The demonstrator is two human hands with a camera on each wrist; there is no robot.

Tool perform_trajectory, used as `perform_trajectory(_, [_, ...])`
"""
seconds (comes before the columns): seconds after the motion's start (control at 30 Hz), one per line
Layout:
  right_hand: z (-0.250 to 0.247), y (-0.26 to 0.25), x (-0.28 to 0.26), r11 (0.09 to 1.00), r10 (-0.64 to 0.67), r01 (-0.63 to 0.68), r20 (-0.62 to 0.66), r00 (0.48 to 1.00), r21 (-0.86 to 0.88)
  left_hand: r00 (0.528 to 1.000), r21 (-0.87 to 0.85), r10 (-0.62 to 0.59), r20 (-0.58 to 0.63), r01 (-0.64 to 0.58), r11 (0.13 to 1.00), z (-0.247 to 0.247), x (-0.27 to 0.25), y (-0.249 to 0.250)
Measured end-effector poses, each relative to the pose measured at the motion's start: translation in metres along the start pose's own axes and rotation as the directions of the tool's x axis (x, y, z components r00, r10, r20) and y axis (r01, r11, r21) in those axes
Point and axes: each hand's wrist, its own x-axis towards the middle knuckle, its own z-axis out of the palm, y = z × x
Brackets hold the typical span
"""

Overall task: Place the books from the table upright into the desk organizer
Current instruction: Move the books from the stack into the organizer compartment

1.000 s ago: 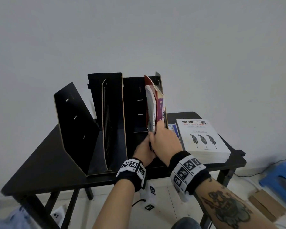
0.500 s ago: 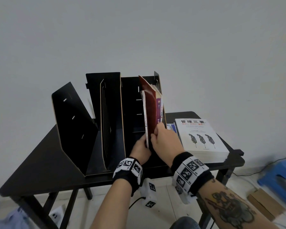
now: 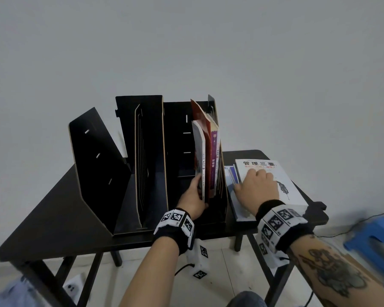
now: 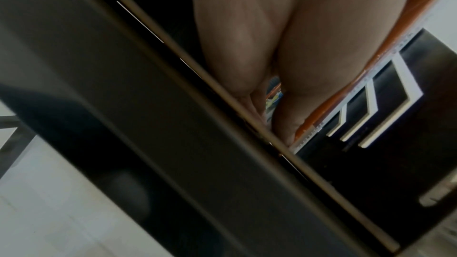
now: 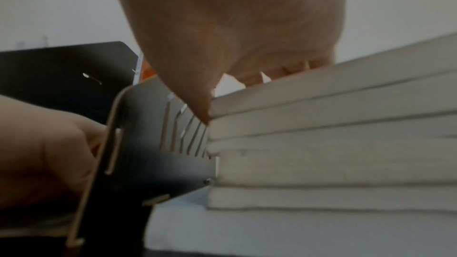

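Note:
The black desk organizer point(image 3: 93, 162) stands on the table point(image 3: 53, 218). Several books point(image 3: 213, 162) stand upright in its rightmost compartment, a white-covered one point(image 3: 200, 151) on their left. My left hand point(image 3: 194, 193) lies flat against that cover low down, fingers straight along it point(image 4: 247, 36). To the right of the organizer lies a stack of books point(image 5: 333, 144), topped by a white book point(image 3: 284, 180). My right hand point(image 3: 256, 187) sits on this top book with bent fingers. Its thumb point(image 5: 197, 105) hooks the book's left edge.
The organizer's other compartments, left of the books, hold nothing. Its right wall point(image 5: 153, 144) almost touches the stack. A blue stool point(image 3: 381, 235) stands on the floor at the right, and a white box with markers point(image 3: 200, 260) sits under the table.
My right hand has left the upright books and moved right onto the white book on the stack. The left hand stays against the upright books, which now stand straighter.

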Motion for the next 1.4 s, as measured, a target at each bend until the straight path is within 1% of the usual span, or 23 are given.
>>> perform_trajectory(0.07, [0.006,0.003,0.001,0.993,0.028,-0.019,0.074,0.997,-0.118,1.0,0.0,0.0,0.028,0.0,1.0,-0.001,0.001,0.001])
perform_trajectory(0.17, [0.009,0.005,0.003,0.977,-0.013,0.033,0.093,0.996,-0.21,0.998,-0.007,0.003,0.055,-0.002,1.0,-0.003,0.002,0.002])
perform_trajectory(0.23, [0.007,0.004,0.004,0.97,-0.032,0.059,0.117,0.993,-0.236,0.998,-0.015,0.003,0.06,-0.002,1.0,-0.003,0.002,0.001])
perform_trajectory(0.37, [-0.006,0.004,0.006,0.986,-0.031,0.055,0.149,0.988,-0.155,0.998,-0.021,0.035,0.059,-0.034,0.999,-0.001,0.002,-0.003])
perform_trajectory(0.43, [-0.012,0.003,0.005,0.988,-0.039,0.061,0.153,0.987,-0.144,0.997,-0.015,0.047,0.057,-0.046,0.999,0.0,0.002,-0.004])
perform_trajectory(0.57, [-0.019,0.0,0.002,0.969,-0.12,0.148,0.146,0.982,-0.199,0.998,0.001,0.053,0.037,-0.053,0.999,0.001,-0.001,-0.002])
perform_trajectory(0.8, [-0.035,-0.009,0.002,0.951,-0.222,0.25,0.164,0.961,-0.18,0.998,0.01,0.062,0.03,-0.062,0.998,0.002,-0.002,-0.002])
perform_trajectory(0.87, [-0.046,-0.011,0.003,0.948,-0.228,0.253,0.143,0.963,-0.194,0.997,0.031,0.065,0.033,-0.066,0.997,0.002,-0.003,-0.002])
perform_trajectory(0.93, [-0.059,-0.01,0.005,0.956,-0.224,0.237,0.089,0.97,-0.174,0.997,0.046,0.071,0.033,-0.072,0.996,0.002,-0.003,-0.001])
perform_trajectory(1.07, [-0.079,-0.007,0.01,0.983,-0.184,0.184,-0.043,0.982,-0.003,0.995,0.074,0.096,0.018,-0.097,0.993,0.003,-0.003,-0.003])
perform_trajectory(1.13, [-0.091,-0.006,0.013,0.973,-0.112,0.141,-0.161,0.981,0.181,0.995,0.086,0.1,0.015,-0.101,0.991,0.003,-0.003,-0.003])
perform_trajectory(1.17, [-0.098,-0.006,0.014,0.946,-0.06,0.124,-0.213,0.975,0.3,0.995,0.091,0.097,0.017,-0.098,0.991,0.003,-0.003,-0.003])
perform_trajectory(1.23, [-0.11,-0.008,0.015,0.834,0.029,0.148,-0.31,0.95,0.531,0.996,0.093,0.091,0.023,-0.093,0.991,0.003,-0.002,-0.004])
perform_trajectory(1.27, [-0.117,-0.011,0.013,0.77,0.057,0.191,-0.364,0.93,0.609,0.996,0.091,0.09,0.025,-0.092,0.992,0.003,-0.002,-0.004])
perform_trajectory(1.33, [-0.128,-0.018,0.005,0.667,0.097,0.292,-0.468,0.878,0.686,0.996,0.086,0.089,0.024,-0.091,0.992,0.003,-0.001,-0.005])
perform_trajectory(1.4, [-0.136,-0.026,-0.002,0.569,0.132,0.37,-0.526,0.84,0.735,0.996,0.091,0.089,0.021,-0.091,0.992,0.004,0.0,-0.005])
